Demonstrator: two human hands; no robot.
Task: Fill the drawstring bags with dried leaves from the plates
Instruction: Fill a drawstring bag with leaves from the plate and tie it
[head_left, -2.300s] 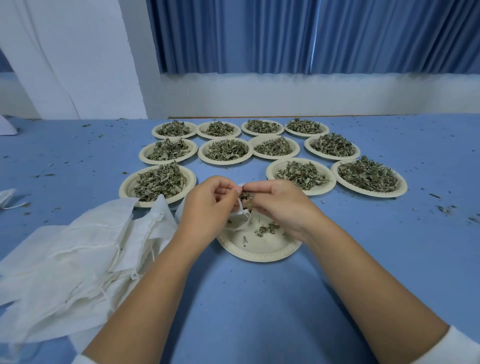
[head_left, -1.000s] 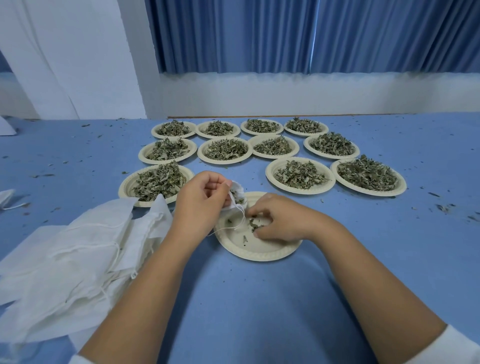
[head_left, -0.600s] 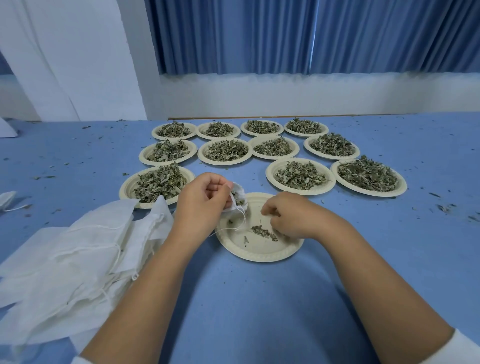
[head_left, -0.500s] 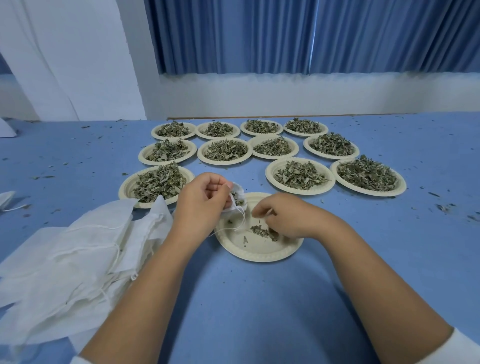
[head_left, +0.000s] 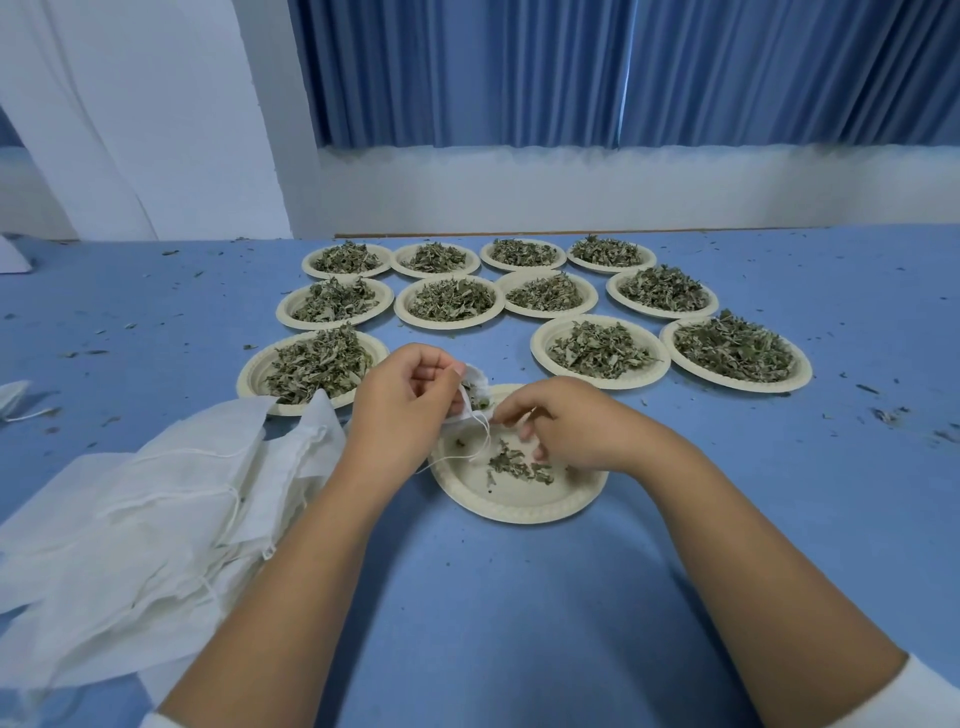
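At frame centre the left hand (head_left: 402, 410) grasps a small drawstring bag (head_left: 475, 385) above the near plate (head_left: 519, 512), while the right hand (head_left: 571, 426) curls over leaf scraps (head_left: 514, 465) there, its grasp indeterminate.

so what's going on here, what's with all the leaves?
A person is filling a small white drawstring bag from the plates. The left hand grips the bag's mouth above the near plate, which holds only a few dried leaves. The right hand is down over those leaves, fingers curled; whether it holds any is unclear. Eleven heaped plates sit beyond, and a pile of empty bags lies to the left on the blue table.
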